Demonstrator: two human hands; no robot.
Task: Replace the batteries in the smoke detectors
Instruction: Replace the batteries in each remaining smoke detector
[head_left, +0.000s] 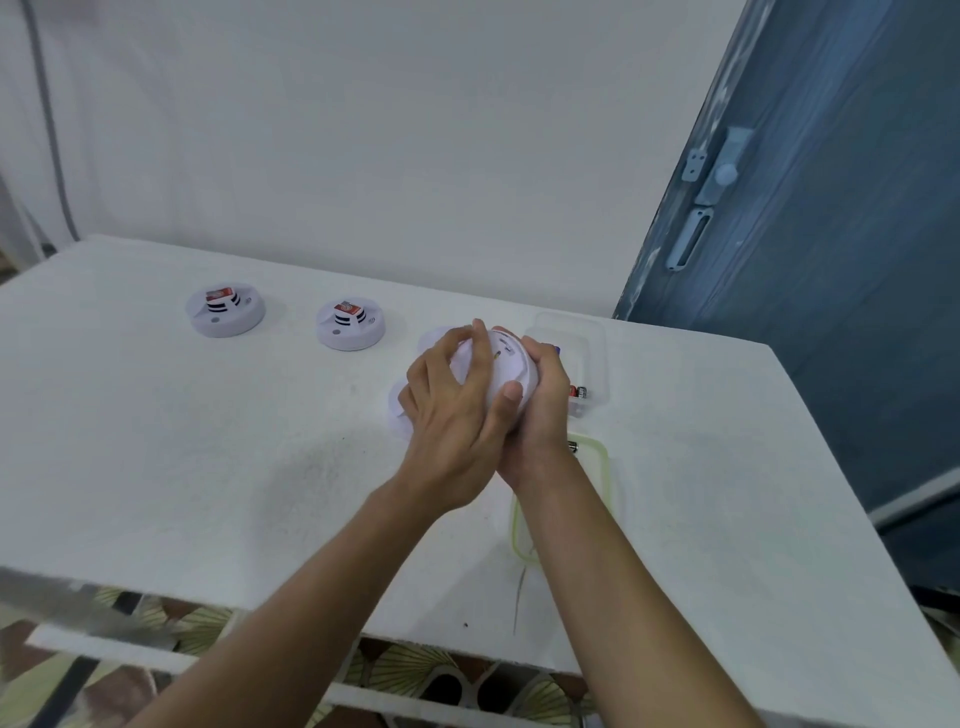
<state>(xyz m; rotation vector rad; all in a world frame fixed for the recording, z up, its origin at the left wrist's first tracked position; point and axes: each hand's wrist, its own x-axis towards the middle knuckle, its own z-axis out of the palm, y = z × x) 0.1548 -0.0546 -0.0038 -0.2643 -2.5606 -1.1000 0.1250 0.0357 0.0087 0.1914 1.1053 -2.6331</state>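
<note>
I hold a white round smoke detector (511, 366) above the white table (208, 467), tilted with its underside toward me. My right hand (540, 410) cups it from the right, thumb over its rim. My left hand (452, 415) lies across its left side with curled fingers on the body. Two more smoke detectors stand at the back left, one (226, 310) further left and one (351, 323) nearer the middle, each with a red battery on top. White round parts (431, 338) peek out behind my left hand.
A clear plastic box (589, 364) to the right of my hands holds batteries (578, 391). Its green-rimmed lid (602, 467) lies nearer me, partly under my right forearm, with a battery (573, 447) at its far edge. A blue door (831, 260) stands at the right.
</note>
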